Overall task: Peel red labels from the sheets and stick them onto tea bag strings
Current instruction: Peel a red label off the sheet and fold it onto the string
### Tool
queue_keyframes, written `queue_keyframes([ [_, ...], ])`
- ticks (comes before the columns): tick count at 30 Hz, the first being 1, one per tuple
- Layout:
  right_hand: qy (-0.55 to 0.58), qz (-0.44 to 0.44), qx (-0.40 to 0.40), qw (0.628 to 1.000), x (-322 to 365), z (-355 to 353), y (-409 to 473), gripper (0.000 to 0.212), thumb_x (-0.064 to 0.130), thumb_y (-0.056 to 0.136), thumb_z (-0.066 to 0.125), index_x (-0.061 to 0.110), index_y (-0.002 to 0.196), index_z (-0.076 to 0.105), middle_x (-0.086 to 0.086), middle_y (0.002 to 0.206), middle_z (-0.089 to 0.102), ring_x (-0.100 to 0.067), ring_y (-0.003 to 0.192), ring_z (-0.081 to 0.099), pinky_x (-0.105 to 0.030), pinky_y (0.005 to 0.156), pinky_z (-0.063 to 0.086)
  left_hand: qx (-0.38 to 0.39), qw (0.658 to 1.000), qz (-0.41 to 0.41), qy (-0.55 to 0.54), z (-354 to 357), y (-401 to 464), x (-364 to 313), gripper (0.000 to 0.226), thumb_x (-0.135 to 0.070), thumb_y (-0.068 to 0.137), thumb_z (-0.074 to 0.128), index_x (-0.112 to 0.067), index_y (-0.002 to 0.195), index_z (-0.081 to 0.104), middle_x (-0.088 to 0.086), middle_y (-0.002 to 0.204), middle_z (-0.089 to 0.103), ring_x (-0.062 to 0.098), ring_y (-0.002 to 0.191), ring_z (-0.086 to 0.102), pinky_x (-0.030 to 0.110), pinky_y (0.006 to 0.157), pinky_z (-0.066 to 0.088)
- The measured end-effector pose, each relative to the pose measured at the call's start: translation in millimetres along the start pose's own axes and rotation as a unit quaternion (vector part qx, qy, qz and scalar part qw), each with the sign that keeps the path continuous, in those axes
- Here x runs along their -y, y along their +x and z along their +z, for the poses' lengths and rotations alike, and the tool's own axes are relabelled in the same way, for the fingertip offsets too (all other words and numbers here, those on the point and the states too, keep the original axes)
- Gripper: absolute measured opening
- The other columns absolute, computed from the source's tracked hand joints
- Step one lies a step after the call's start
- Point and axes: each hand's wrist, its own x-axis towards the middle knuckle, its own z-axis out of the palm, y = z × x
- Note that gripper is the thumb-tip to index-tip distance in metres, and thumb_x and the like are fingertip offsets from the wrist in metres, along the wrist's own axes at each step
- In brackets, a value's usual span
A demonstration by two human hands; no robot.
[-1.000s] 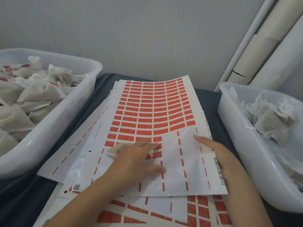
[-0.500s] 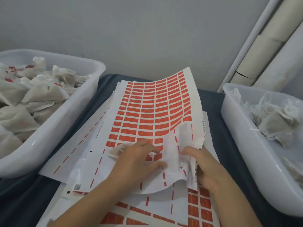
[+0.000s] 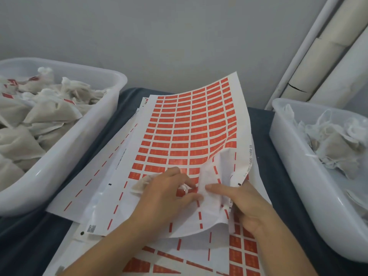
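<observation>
Where the top label sheet point(image 3: 191, 136) buckles upward at its right edge, right hand point(image 3: 245, 204) underneath and against it, fingers point(image 3: 217, 189) lying nearly straight on the crumpled white backing; thumb hidden behind the fold, so grip there not confirmed. Left hand point(image 3: 167, 194) flat-ish on the sheet's near part, fingers loosely bent over a small tea bag point(image 3: 139, 185), mostly covered; string not made out. Between the two hands a red label point(image 3: 185, 191), partly masked by fingertips; whether pinched or merely touched cannot tell. Printed text on labels too small to read. More sheets point(image 3: 243, 253) stacked beneath, cut off at bottom edge. Left tub point(image 3: 65, 156) on the desk point(image 3: 23, 236), heaped with tea bags point(image 3: 39, 120), a few red tags visible, cropped at frame edge. Right tub point(image 3: 294, 162) holding crumpled white bags point(image 3: 336, 142), contents indistinct, also cropped. Pale pipes point(image 3: 322, 56) at upper right.
</observation>
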Motion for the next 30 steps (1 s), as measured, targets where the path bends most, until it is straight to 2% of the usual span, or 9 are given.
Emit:
queue_keyframes([
  [6,0.075,-0.018,0.032,0.996,1.0,1.3,1.4,0.050,0.015,0.064,0.078,0.032,0.106,0.057,0.000,0.095,0.072,-0.027,0.089,0.068,-0.046,0.077,0.057,-0.011,0.998,-0.005,-0.055,-3.9,1.9,-2.8,0.013,-0.044,0.075,0.069,-0.043,0.072,0.056,-0.030,0.080,0.050,0.001,0.077,0.052,0.009,0.067,0.037],
  [12,0.076,-0.024,0.055,0.995,2.9,-1.9,1.0,0.060,0.020,0.057,0.078,0.030,0.112,0.056,0.000,0.099,0.072,-0.027,0.091,0.069,-0.046,0.078,0.057,0.007,0.990,-0.033,-0.136,-9.7,2.6,-2.8,0.012,-0.041,0.073,0.070,-0.041,0.065,0.061,-0.024,0.078,0.058,0.004,0.075,0.053,0.009,0.059,0.034],
  [17,0.070,-0.009,0.048,0.996,3.7,-4.1,0.9,0.060,0.017,0.060,0.078,0.028,0.114,0.055,-0.004,0.104,0.070,-0.030,0.096,0.066,-0.052,0.085,0.053,0.013,0.993,-0.018,-0.115,-11.8,3.1,-3.8,0.013,-0.042,0.078,0.065,-0.043,0.067,0.059,-0.027,0.079,0.057,0.002,0.077,0.055,0.007,0.059,0.036],
  [21,0.052,0.007,0.049,0.997,4.3,-5.2,0.5,0.053,0.015,0.067,0.077,0.028,0.114,0.056,-0.005,0.103,0.071,-0.030,0.095,0.066,-0.052,0.085,0.053,-0.019,0.998,0.001,-0.055,-7.9,2.2,-3.8,0.020,-0.041,0.080,0.066,-0.042,0.065,0.053,-0.029,0.078,0.051,0.001,0.076,0.053,0.005,0.058,0.034],
  [23,0.027,0.007,0.050,0.998,7.1,-7.8,-1.4,0.055,0.019,0.064,0.077,0.029,0.114,0.055,-0.004,0.103,0.071,-0.030,0.096,0.066,-0.053,0.085,0.053,-0.039,0.997,-0.009,-0.064,-7.1,3.5,-2.2,0.019,-0.039,0.080,0.066,-0.040,0.065,0.053,-0.029,0.079,0.051,0.000,0.076,0.053,0.004,0.059,0.036],
  [27,-0.052,0.000,0.036,0.998,15.6,-22.4,-5.7,0.059,0.028,0.058,0.078,0.032,0.113,0.055,-0.001,0.101,0.071,-0.028,0.095,0.066,-0.052,0.085,0.053,-0.103,0.979,-0.098,-0.145,-19.1,9.5,-1.2,0.013,-0.035,0.079,0.067,-0.033,0.069,0.060,-0.025,0.078,0.056,0.005,0.072,0.056,0.010,0.058,0.038],
  [28,-0.068,0.000,0.033,0.997,16.7,-26.6,-6.0,0.059,0.028,0.059,0.078,0.032,0.113,0.055,0.000,0.100,0.071,-0.027,0.093,0.067,-0.051,0.083,0.054,-0.118,0.968,-0.120,-0.187,-26.9,11.7,-1.5,0.011,-0.036,0.078,0.068,-0.031,0.069,0.063,-0.023,0.076,0.058,0.008,0.067,0.059,0.012,0.055,0.040],
  [30,-0.088,0.006,0.038,0.995,17.3,-32.3,-6.5,0.058,0.028,0.060,0.078,0.032,0.114,0.054,0.001,0.099,0.072,-0.025,0.091,0.068,-0.048,0.081,0.055,-0.146,0.919,-0.150,-0.334,-46.0,14.2,-4.4,0.013,-0.039,0.069,0.069,-0.026,0.067,0.069,-0.016,0.071,0.065,0.007,0.061,0.064,0.015,0.045,0.043],
])
